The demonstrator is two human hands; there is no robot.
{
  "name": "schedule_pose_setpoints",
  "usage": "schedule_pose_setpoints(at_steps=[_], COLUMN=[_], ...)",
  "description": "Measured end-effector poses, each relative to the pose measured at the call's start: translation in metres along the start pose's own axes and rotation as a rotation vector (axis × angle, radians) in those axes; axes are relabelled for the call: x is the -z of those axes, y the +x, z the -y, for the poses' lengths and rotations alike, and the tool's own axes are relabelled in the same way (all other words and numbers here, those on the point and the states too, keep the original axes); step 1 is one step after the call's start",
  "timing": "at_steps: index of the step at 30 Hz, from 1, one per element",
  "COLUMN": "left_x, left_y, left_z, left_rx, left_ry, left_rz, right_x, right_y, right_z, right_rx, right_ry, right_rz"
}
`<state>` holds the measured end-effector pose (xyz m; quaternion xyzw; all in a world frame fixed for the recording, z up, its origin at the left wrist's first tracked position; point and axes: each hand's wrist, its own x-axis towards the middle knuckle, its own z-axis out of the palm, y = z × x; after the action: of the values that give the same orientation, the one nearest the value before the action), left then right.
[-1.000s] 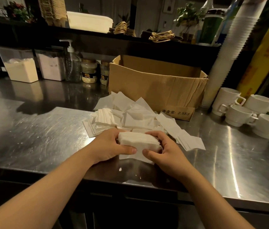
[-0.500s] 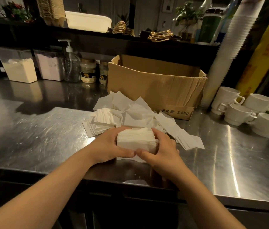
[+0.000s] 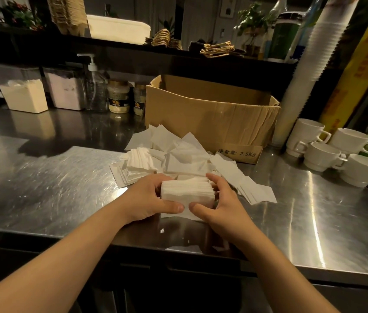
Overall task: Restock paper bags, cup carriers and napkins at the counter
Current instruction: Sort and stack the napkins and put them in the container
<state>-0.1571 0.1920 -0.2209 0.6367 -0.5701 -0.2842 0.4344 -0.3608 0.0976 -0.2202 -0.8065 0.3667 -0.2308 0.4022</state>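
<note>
- The left hand (image 3: 148, 197) and the right hand (image 3: 220, 203) clasped a squared-up napkin stack (image 3: 187, 192) from either side, fingers curled round its ends, thumbs across the near face
- The stack sat low over the steel surface (image 3: 54, 188), near its front edge, with one loose sheet under it
- Behind it lay the loose napkins (image 3: 185, 152), scattered and overlapping, in front of the open cardboard box (image 3: 210, 118)
- The stack looked light, soft and easily compressed; single sheets would likely slip or fan out, so a hold at both short ends with even inward pressure seemed the safest
- White mugs (image 3: 321, 154) stood well apart at the right, beside a tall column of paper cups (image 3: 309, 71)
</note>
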Motion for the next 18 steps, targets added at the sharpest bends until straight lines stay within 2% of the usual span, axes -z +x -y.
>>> schedule_pose_setpoints(at_steps=[4, 8, 10, 13, 18], left_x=[-0.001, 0.000, 0.002, 0.003, 0.002], left_y=[0.002, 0.003, 0.002, 0.001, 0.001], left_z=[0.003, 0.004, 0.004, 0.004, 0.003], left_rx=[0.020, 0.009, 0.003, -0.010, 0.004], left_ry=[-0.005, 0.016, 0.029, 0.020, -0.016], left_rz=[-0.007, 0.014, 0.013, 0.005, 0.010], right_x=[-0.002, 0.006, 0.010, 0.012, 0.014], right_y=[0.002, -0.001, 0.001, 0.009, 0.017], right_z=[0.001, 0.012, 0.019, 0.024, 0.019], right_rx=[0.021, 0.103, 0.165, 0.156, 0.182], right_ry=[-0.063, -0.312, -0.380, -0.294, -0.179], right_rz=[-0.020, -0.114, -0.043, 0.140, 0.191])
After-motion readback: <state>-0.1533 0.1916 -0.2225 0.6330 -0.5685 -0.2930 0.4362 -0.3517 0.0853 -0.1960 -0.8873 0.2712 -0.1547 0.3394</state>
